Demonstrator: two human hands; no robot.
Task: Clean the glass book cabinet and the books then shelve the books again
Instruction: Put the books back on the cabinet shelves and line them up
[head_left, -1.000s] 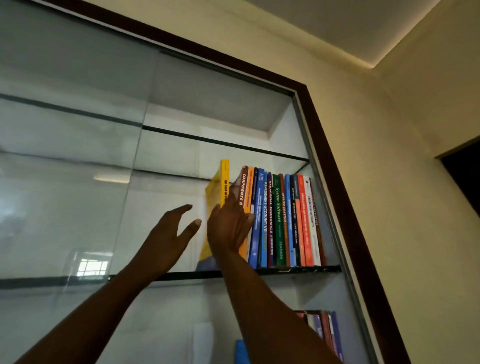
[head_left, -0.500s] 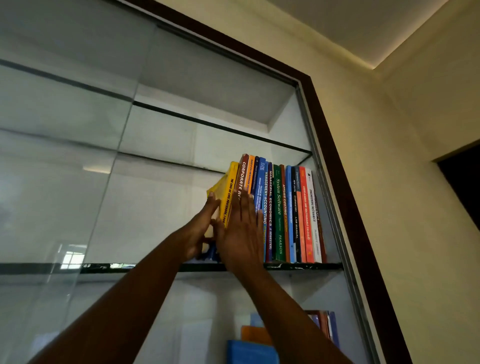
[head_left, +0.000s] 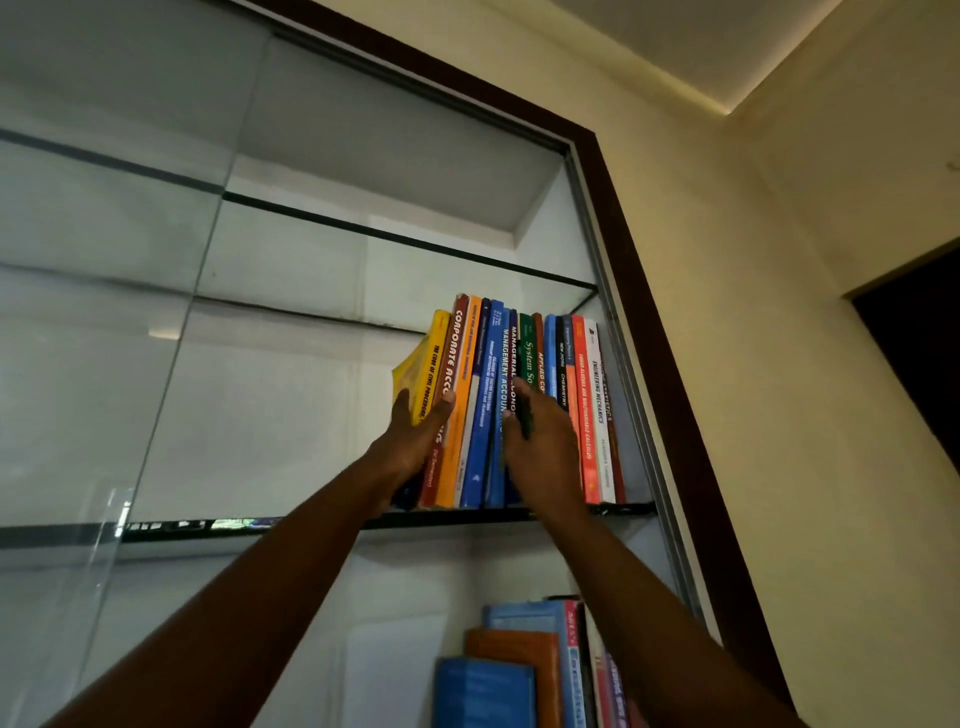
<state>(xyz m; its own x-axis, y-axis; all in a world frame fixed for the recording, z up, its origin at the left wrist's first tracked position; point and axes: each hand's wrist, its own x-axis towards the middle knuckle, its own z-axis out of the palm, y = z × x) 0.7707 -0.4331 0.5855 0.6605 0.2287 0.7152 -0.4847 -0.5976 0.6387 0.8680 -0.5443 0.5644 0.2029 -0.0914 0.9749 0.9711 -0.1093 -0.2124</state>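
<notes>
A row of upright books (head_left: 582, 395) stands at the right end of a glass shelf (head_left: 322, 524) in the glass book cabinet (head_left: 649, 270). The leftmost one, a yellow book (head_left: 434, 358), leans against a red-brown book (head_left: 457, 343). My left hand (head_left: 415, 447) grips the yellow book low down, with fingers on its left cover and thumb across the spines. My right hand (head_left: 540, 447) presses flat, fingers straight up, on the blue and green spines in the middle of the row.
A sliding glass pane (head_left: 104, 374) covers the cabinet's left part. The shelf above (head_left: 395, 240) holds nothing. Several more books (head_left: 519, 670) sit on the shelf below. A cream wall (head_left: 779, 364) lies to the right of the dark wooden frame.
The yellow book has gone from tilted apart to snug against the row. My left hand has closed on it. My right hand has slid right, from the row's left end to its middle.
</notes>
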